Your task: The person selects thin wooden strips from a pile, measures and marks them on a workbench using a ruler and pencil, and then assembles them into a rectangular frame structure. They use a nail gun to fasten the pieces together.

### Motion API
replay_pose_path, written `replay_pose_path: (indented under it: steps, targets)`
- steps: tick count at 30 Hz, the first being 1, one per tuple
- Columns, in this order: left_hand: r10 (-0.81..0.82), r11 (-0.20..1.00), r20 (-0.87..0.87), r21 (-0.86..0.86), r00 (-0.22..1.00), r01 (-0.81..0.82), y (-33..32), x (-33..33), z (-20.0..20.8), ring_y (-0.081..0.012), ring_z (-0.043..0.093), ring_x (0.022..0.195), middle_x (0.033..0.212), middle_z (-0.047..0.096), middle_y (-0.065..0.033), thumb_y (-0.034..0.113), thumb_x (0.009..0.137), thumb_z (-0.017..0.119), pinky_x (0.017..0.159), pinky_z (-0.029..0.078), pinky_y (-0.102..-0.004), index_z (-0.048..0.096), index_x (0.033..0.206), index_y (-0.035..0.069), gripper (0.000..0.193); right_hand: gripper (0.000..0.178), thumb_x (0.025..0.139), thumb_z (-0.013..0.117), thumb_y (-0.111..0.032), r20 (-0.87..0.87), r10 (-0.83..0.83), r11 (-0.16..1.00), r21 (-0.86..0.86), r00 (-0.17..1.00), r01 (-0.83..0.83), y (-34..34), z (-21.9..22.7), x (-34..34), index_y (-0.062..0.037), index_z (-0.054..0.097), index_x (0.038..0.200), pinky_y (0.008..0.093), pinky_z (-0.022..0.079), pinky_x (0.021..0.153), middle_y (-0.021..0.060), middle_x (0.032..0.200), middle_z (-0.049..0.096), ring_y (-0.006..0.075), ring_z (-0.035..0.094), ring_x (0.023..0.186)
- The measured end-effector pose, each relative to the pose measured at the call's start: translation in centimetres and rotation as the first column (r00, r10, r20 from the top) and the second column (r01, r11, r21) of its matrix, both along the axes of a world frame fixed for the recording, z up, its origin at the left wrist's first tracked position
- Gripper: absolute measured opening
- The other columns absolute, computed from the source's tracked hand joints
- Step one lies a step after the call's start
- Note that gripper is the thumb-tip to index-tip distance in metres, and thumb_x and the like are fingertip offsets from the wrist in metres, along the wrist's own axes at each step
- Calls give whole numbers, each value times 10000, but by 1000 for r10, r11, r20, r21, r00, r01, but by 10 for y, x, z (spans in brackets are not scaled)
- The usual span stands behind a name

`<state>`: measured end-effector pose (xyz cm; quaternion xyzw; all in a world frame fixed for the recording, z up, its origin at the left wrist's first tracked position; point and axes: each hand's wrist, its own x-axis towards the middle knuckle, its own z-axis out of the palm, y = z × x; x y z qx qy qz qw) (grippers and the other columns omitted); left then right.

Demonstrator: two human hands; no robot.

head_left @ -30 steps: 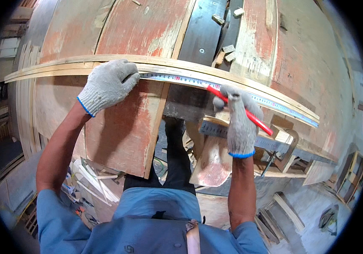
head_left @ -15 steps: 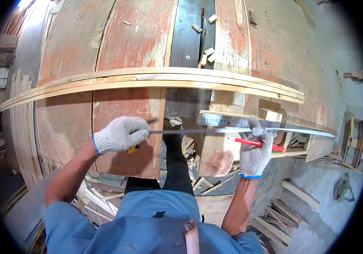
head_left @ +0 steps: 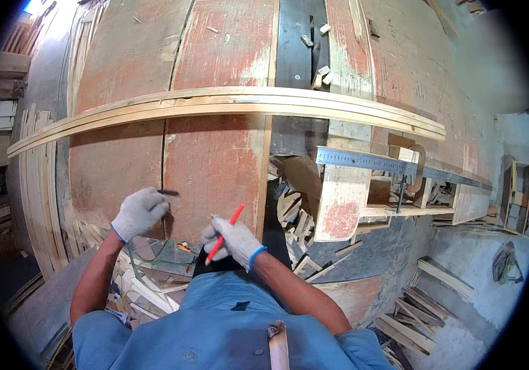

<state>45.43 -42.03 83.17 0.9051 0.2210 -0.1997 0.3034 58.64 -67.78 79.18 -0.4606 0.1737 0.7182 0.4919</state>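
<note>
My left hand (head_left: 138, 214), in a white knit glove with a blue cuff, is closed over the left part of the worn red bench boards. Its fingers wrap the tape measure, whose case is hidden now. A short dark piece (head_left: 169, 192) sticks out past the fingers. In front of my body, my gloved right hand (head_left: 233, 240) is closed on a red pencil (head_left: 236, 214), held slanted between the fingers. A steel ruler (head_left: 363, 161) lies farther right, along the wooden frame (head_left: 394, 211). A C-clamp (head_left: 420, 169) stands at that frame.
Long pale wood strips (head_left: 227, 103) lie across the bench (head_left: 215, 160). Small wood blocks (head_left: 322, 79) sit beyond them. Offcuts (head_left: 301, 231) fill the gap below the bench's near edge. More lumber (head_left: 415, 314) lies at the lower right, and upright strips (head_left: 42, 197) stand at the left.
The tape blade stretched between my hands is gone from sight. My right hand has moved left from the ruler toward my body with the pencil. My left hand has shifted left and slightly nearer.
</note>
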Motion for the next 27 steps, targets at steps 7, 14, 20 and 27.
replay_pose_path:
  steps: [7,14,20,27]
  targets:
    - [75,944,115,311,991,-108,1,-7,-8,-378,647,1028,1012,674,-136,260,911,720,914,508,-504,729,1016,109,184,309,1046,617,-350,66,-54,996,-73,996,59,28,-1,-13,-46,641,998,341,569,577,78,896,629,183,652,710]
    - [-56,860,170,509,984,-39,15,25,3,-377,574,1244,1310,624,-162,211,856,779,1100,439,-496,639,1336,102,512,329,1067,593,-297,414,157,987,-40,897,-155,-35,37,51,-6,708,1166,310,601,685,65,945,691,130,686,777]
    - [-165,787,295,615,941,-55,68,94,5,-386,435,1481,1562,506,-180,234,849,840,1272,307,-521,451,1572,93,833,262,994,704,-235,941,332,935,-337,-59,-110,-106,83,202,-34,727,1160,413,592,845,162,1056,760,277,739,944]
    - [-209,808,65,574,976,135,93,161,4,-375,363,1554,1656,423,-173,225,805,876,1313,258,-516,363,1630,87,982,807,853,798,-484,411,486,686,-726,-772,45,-111,63,364,5,537,1439,497,369,1210,214,1500,548,371,488,1431]
